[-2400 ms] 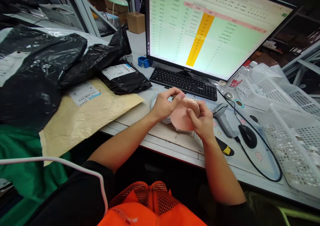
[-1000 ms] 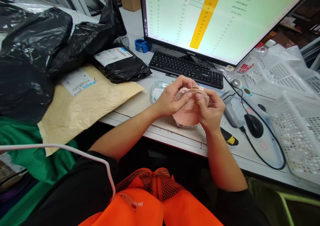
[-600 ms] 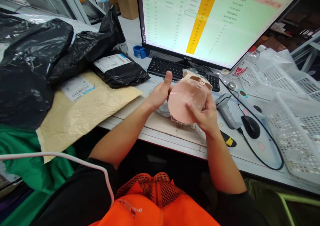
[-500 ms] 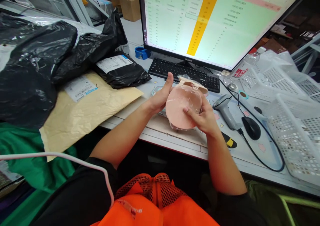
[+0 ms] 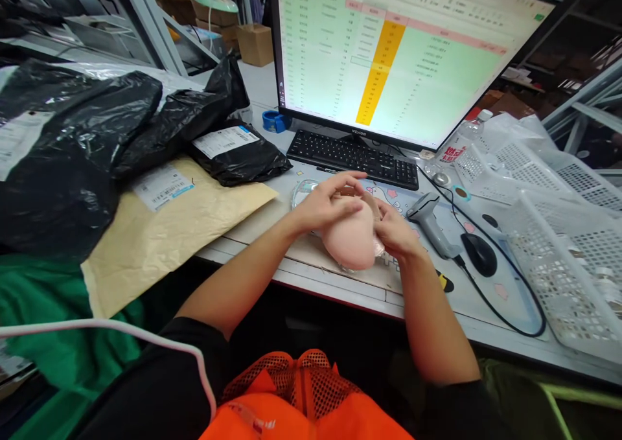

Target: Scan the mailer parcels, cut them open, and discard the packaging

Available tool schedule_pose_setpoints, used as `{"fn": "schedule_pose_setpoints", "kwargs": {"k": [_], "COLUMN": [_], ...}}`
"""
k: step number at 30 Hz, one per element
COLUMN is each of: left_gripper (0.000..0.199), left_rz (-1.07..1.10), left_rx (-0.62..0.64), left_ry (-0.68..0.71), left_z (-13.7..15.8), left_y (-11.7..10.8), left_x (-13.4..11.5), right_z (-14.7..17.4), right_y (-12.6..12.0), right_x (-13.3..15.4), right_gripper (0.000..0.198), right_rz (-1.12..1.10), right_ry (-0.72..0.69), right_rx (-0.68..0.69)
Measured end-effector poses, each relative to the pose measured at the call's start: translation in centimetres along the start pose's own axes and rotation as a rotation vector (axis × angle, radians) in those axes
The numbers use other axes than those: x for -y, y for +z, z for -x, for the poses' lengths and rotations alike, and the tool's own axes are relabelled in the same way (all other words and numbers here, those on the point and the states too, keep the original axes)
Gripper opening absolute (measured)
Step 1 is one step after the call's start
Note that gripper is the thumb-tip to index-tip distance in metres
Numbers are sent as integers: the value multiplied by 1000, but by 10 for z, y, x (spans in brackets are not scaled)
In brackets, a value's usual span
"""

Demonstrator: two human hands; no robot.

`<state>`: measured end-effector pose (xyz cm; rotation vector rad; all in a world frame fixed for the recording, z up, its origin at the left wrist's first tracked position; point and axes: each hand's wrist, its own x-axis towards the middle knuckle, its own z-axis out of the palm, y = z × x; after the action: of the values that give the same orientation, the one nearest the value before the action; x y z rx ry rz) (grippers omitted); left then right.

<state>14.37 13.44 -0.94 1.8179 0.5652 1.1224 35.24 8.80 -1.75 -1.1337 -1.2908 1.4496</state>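
Over the front edge of the desk I hold a pale pink moulded bra (image 5: 347, 236), its smooth rounded cup facing me. My left hand (image 5: 335, 200) is closed on its top left, thumb across the front and fingers curled over the upper edge. My right hand (image 5: 396, 229) grips the right side, where a bit of clear film shows by the fingers. The far side of the bra is hidden. Behind my left hand lies a clear plastic piece (image 5: 302, 192), partly covered. A grey barcode scanner (image 5: 435, 226) lies to the right of my right hand.
A keyboard (image 5: 354, 158) and monitor (image 5: 389, 57) stand behind my hands. Black parcels (image 5: 238, 151) and a tan padded envelope (image 5: 194, 213) crowd the left. At right are a mouse (image 5: 479, 253), its looping cable, white baskets (image 5: 549, 265) and a bottle (image 5: 469, 135).
The bra has been turned: its flat, film-covered face with clasps showed before, and the rounded outside of a cup shows now. My left fingers have come over the top. The view has shifted slightly.
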Motion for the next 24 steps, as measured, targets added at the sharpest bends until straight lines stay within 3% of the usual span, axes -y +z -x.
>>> {"fn": "schedule_pose_setpoints", "kwargs": {"k": [3,6,8,11,13,16,19,22,24], "left_gripper": [77,52,44,50,56,58,56,54,63], "left_rz": [-161,-187,-188,-180,-161,-111,-10,157,252], "left_rx": [-11,-41,-197,-512,-689,-808,-739,-499,-322], "left_ry": [-117,-262,-280,-242,-207,-157,-147,-167,-177], "left_z": [1,-1,-4,-7,-9,-11,-12,-11,-10], "left_y": [2,0,-4,-9,-11,-8,-3,-1,-2], "left_x": [6,10,13,19,26,34,34,25,19], "right_z": [-1,-1,0,0,-1,-6,-11,-15,-16], "right_y": [1,-1,-3,1,10,23,26,14,3], "right_x": [1,1,0,-1,-3,-7,-12,-12,-11], "right_gripper": [55,52,55,61,73,84,74,64,60], "right_rz": [-12,-27,-37,-27,-25,-48,-42,-29,-25], "right_ry": [39,10,-76,-185,-186,-182,-240,-269,-281], "right_rx": [-44,-46,-17,39,42,-68,-229,-362,-409]}}
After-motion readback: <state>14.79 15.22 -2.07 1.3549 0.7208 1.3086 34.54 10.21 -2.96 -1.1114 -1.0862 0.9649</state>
